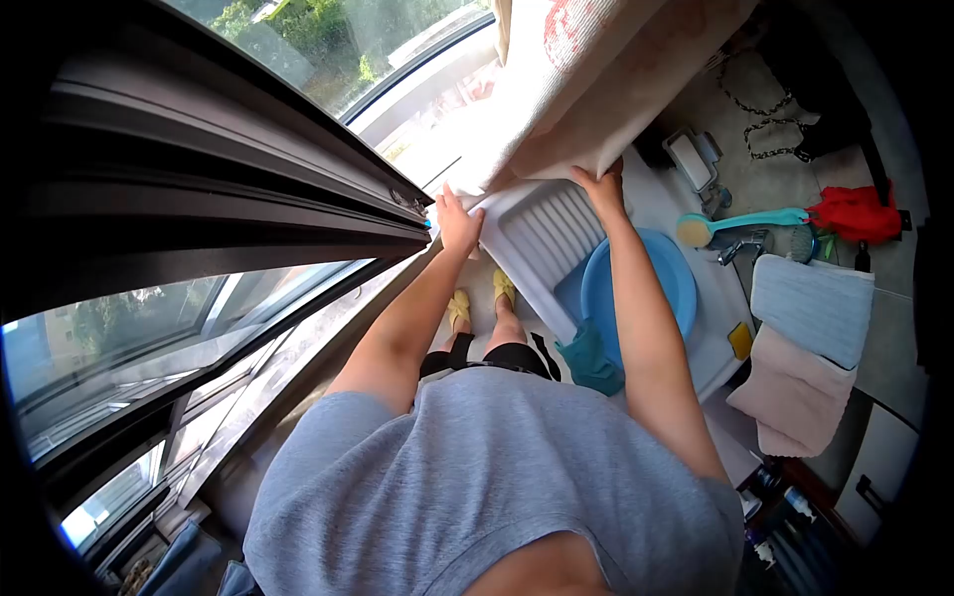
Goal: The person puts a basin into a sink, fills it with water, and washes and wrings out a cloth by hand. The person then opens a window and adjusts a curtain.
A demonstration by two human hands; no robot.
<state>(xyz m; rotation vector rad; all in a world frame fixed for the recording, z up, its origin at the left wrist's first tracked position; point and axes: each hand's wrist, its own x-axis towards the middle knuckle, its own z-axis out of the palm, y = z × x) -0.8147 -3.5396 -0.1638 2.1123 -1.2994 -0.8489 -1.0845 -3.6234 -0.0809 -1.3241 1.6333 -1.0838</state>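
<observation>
A large white cloth (586, 89) with a red pattern hangs from above, in front of the window. My right hand (604, 187) is closed on its lower edge, over the white washboard sink (547, 233). Farther left, my left hand (458, 219) is at the cloth's lower left corner, beside the dark window frame, with its fingers partly spread and the cloth's edge near the fingertips. Whether it grips the cloth cannot be made out. Under my right forearm, a blue basin (661, 273) sits in the sink, with a teal cloth (591, 360) over its near edge.
Dark window frames (229, 219) fill the left side. Right of the sink are a faucet (745, 245), a long-handled brush (740, 223), a red mesh item (857, 214), a yellow sponge (739, 341), a light blue towel (813, 303) and a pink towel (795, 392).
</observation>
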